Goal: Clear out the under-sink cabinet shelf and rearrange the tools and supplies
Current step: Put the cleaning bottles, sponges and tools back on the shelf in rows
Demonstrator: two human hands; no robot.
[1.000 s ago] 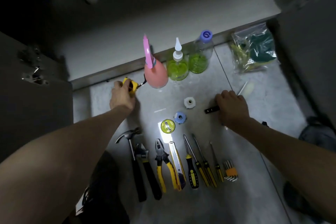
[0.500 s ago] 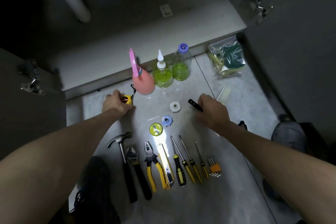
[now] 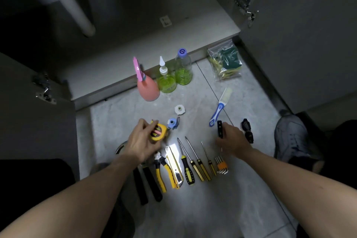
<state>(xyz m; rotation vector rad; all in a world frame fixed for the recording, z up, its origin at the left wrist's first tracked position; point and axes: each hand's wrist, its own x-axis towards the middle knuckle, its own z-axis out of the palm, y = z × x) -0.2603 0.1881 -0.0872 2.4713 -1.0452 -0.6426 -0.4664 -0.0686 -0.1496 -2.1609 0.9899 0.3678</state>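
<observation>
My view is dim and grainy, the open grey cabinet interior [image 3: 135, 25] nearly black, while one hard white beam glares on the pale tiled floor [image 3: 193, 208] by the yellow-handled utility knife [image 3: 173, 168], and my forearms bulge, stretched at the wide-angle lower corners.

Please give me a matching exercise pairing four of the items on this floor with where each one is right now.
Things:
1. tape measure
2. bag of sponges
3. pink spray bottle
4. hex key set

Places:
A. right end of the row of tools
B. gripped in the left hand
C. floor by the right cabinet door
D. upright, left of two green bottles

Pairs: 1-B, 2-C, 3-D, 4-A
</observation>
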